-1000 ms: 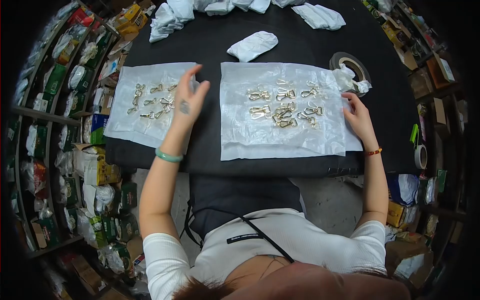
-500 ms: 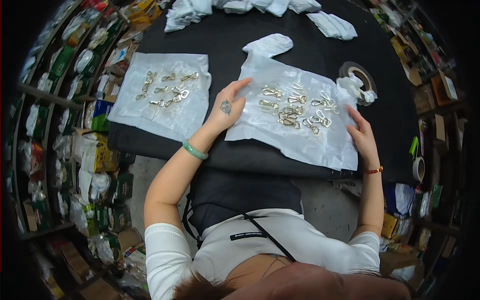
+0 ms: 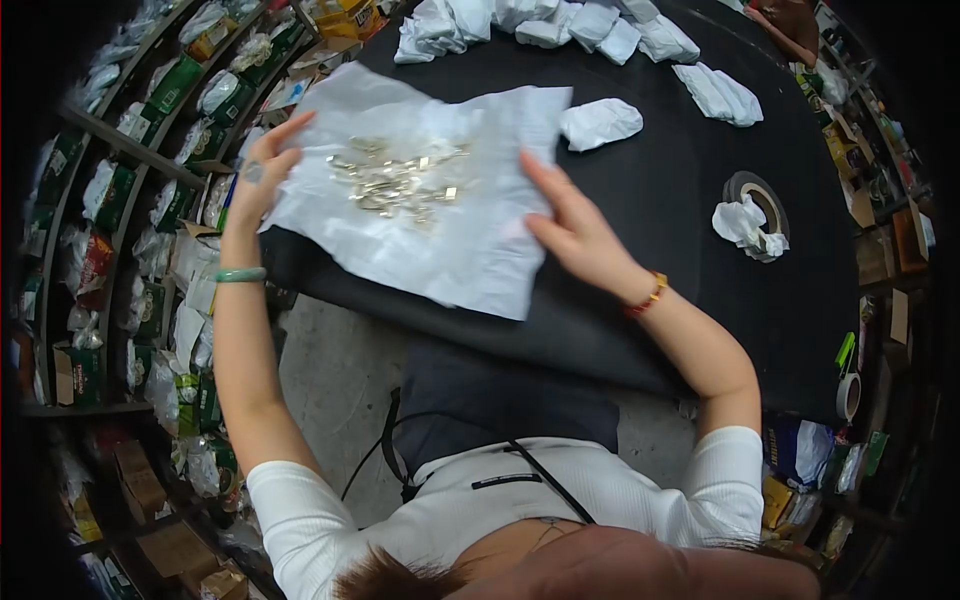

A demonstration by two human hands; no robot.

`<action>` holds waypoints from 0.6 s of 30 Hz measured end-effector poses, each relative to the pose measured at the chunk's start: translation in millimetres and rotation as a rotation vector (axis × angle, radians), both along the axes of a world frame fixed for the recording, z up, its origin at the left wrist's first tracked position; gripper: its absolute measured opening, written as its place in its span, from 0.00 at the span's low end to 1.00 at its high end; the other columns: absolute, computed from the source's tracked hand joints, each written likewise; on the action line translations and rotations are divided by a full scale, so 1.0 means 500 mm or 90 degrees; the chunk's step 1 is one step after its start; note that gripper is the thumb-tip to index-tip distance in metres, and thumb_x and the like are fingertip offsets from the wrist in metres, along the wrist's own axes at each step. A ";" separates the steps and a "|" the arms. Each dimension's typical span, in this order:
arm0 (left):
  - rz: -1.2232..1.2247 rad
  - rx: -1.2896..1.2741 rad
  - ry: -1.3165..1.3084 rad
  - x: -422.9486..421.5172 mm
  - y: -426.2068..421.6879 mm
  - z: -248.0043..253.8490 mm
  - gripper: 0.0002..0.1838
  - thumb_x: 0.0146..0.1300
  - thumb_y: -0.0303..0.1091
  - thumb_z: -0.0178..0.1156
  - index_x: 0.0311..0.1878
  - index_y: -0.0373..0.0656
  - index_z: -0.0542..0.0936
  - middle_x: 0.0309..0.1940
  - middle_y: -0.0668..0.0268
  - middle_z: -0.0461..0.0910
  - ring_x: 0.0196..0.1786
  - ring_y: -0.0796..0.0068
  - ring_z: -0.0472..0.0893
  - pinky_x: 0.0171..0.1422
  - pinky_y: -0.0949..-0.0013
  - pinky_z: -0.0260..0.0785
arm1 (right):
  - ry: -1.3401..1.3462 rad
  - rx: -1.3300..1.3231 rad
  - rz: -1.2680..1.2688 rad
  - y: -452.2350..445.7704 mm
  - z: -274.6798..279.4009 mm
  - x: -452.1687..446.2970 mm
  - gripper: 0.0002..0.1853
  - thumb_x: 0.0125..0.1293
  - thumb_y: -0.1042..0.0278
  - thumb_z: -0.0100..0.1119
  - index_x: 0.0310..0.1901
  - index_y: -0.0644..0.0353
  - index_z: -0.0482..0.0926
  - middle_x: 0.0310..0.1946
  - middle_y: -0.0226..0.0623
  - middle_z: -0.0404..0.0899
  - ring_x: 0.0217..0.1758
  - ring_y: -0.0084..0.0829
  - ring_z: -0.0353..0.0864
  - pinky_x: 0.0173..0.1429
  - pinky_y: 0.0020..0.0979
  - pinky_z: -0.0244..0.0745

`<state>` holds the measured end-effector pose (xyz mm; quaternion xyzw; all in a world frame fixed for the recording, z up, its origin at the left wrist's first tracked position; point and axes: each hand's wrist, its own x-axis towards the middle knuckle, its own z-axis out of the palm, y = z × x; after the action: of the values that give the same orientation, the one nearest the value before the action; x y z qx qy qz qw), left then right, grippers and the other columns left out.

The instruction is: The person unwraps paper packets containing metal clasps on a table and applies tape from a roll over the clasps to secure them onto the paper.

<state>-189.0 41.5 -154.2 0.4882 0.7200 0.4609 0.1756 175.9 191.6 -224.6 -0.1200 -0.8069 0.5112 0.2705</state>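
A white plastic sheet (image 3: 470, 250) with several gold metal clasps (image 3: 395, 182) on it is at the left of the black table, held between both hands. My left hand (image 3: 265, 172) grips its left edge, fingers pointing up and right. My right hand (image 3: 570, 215) has its thumb and fingers on the right edge. The clasps are blurred by motion. The other sheet that lay at the left is not distinguishable now; it may be underneath.
Several folded white packets (image 3: 545, 25) line the far edge of the black table (image 3: 660, 270). One packet (image 3: 602, 124) lies nearer. A tape roll (image 3: 765, 205) with crumpled paper is at right. Loaded shelves flank both sides. Another person's arm (image 3: 785, 35) shows at top right.
Both hands have carried the right-hand sheet with its clasps leftwards, over where the left sheet lay. The camera view has also shifted, and a person's arm has appeared at top right.
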 end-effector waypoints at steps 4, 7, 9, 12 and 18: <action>0.053 -0.056 0.073 -0.107 -0.005 -0.017 0.29 0.53 0.20 0.49 0.62 0.42 0.75 0.49 0.66 0.79 0.28 0.86 0.64 0.31 0.84 0.56 | -0.002 -0.042 0.015 -0.009 -0.035 -0.128 0.34 0.62 0.77 0.52 0.71 0.63 0.56 0.56 0.34 0.66 0.33 0.21 0.61 0.41 0.20 0.64; 0.077 -0.087 0.089 -0.138 0.003 -0.060 0.28 0.55 0.20 0.49 0.62 0.41 0.74 0.51 0.65 0.79 0.30 0.83 0.68 0.32 0.83 0.60 | -0.030 0.003 0.004 -0.002 -0.073 -0.168 0.34 0.63 0.76 0.52 0.71 0.63 0.56 0.57 0.36 0.66 0.33 0.22 0.66 0.41 0.22 0.67; 0.140 -0.040 0.418 -0.125 0.019 -0.103 0.26 0.56 0.21 0.50 0.61 0.42 0.75 0.51 0.63 0.78 0.37 0.75 0.72 0.42 0.76 0.65 | -0.074 -0.069 0.032 -0.003 -0.077 -0.155 0.34 0.63 0.75 0.53 0.71 0.64 0.56 0.56 0.37 0.66 0.34 0.23 0.69 0.41 0.22 0.68; 0.183 0.053 0.751 -0.074 0.058 -0.132 0.23 0.57 0.23 0.53 0.59 0.42 0.75 0.53 0.61 0.77 0.45 0.65 0.77 0.48 0.70 0.71 | -0.104 -0.178 0.070 0.000 -0.080 -0.123 0.32 0.62 0.74 0.55 0.68 0.64 0.60 0.55 0.38 0.67 0.36 0.25 0.74 0.43 0.24 0.72; -0.179 -0.090 0.399 0.268 0.099 -0.068 0.22 0.57 0.38 0.61 0.57 0.53 0.76 0.48 0.62 0.75 0.41 0.62 0.79 0.44 0.65 0.74 | -0.095 0.312 -0.088 0.107 -0.078 -0.044 0.19 0.57 0.74 0.57 0.52 0.59 0.73 0.50 0.40 0.72 0.47 0.35 0.75 0.53 0.32 0.72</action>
<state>-54.8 90.8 -188.0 0.6871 0.6947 0.2089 0.0409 153.8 245.3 -263.5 -0.1432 -0.9143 0.2705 0.2654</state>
